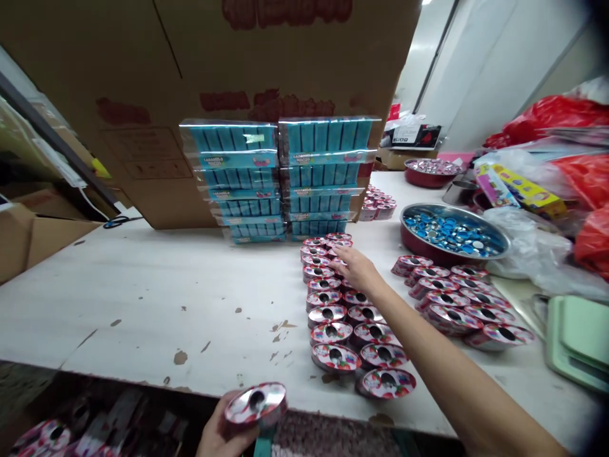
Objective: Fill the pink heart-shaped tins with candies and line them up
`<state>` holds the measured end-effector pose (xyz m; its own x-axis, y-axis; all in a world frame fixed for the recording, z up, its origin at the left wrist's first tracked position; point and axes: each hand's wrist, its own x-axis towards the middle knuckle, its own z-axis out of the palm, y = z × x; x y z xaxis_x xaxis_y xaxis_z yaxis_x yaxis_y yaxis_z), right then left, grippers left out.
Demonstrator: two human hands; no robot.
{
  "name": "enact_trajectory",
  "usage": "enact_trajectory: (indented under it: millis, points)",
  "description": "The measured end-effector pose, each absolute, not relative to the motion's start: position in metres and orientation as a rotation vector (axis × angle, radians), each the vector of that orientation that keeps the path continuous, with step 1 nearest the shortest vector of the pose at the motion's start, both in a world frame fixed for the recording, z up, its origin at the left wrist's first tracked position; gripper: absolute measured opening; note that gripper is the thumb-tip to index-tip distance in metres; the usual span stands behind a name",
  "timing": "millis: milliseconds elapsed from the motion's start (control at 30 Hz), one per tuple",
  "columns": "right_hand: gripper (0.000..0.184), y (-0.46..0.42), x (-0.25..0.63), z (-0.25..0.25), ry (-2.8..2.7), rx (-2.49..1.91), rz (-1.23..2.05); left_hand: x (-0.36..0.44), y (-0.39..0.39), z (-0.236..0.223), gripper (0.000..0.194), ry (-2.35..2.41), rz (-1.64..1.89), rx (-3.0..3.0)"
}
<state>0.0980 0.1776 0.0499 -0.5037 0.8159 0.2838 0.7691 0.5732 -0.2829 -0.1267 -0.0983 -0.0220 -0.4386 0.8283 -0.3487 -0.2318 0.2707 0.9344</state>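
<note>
Among oval containers, the right hand seemingly touches one.

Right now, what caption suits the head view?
Left hand holds an oval printed container; right hand over rows of matching containers.

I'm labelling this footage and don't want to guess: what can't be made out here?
In the head view:
Underside of the container in the left hand: turned away.
Several containers in the middle group: partly covered by the right hand and forearm.
Red lettering on the cardboard box: blurred.
Green device: cut off by the right edge.
</note>
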Motion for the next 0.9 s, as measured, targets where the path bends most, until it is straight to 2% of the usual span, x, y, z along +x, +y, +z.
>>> enact_trajectory:
  millis: [100,200,300,367,500,633,733,900]
  points:
    - [0.043,0.083,0.117,0.059,-2.445,-0.957,0.391,-0.096,-0.082,-0.013,0.038,1.388,1.225,0.825]
    - [0.062,-0.012,0.148,0.046,-2.511,-1.037,0.496,-0.049,-0.074,-0.022,0.034,1.162,1.132,0.998]
    - [0.050,-0.058,0.182,0.012,-2.425,-1.231,0.438,0.000,-0.071,-0.040,0.028,1.124,1.170,1.187]
    - [0.045,-0.062,0.201,-0.010,-2.372,-1.315,0.408,0.023,-0.070,-0.050,0.031,1.203,1.214,1.344]
    - [0.044,-0.053,0.212,-0.028,-2.334,-1.340,0.282,0.035,-0.066,-0.058,0.052,1.409,1.288,1.596]
    - [0.055,-0.049,0.205,-0.026,-2.379,-1.357,0.008,0.033,-0.059,-0.053,0.031,1.428,1.206,1.727]
    - [0.054,-0.042,0.204,-0.021,-2.519,-1.354,-0.142,0.041,-0.053,-0.050,0.019,1.488,1.190,1.752]
    - [0.054,-0.058,0.206,-0.011,-2.456,-1.261,-0.264,0.036,-0.063,-0.048,0.035,1.526,1.184,1.641]
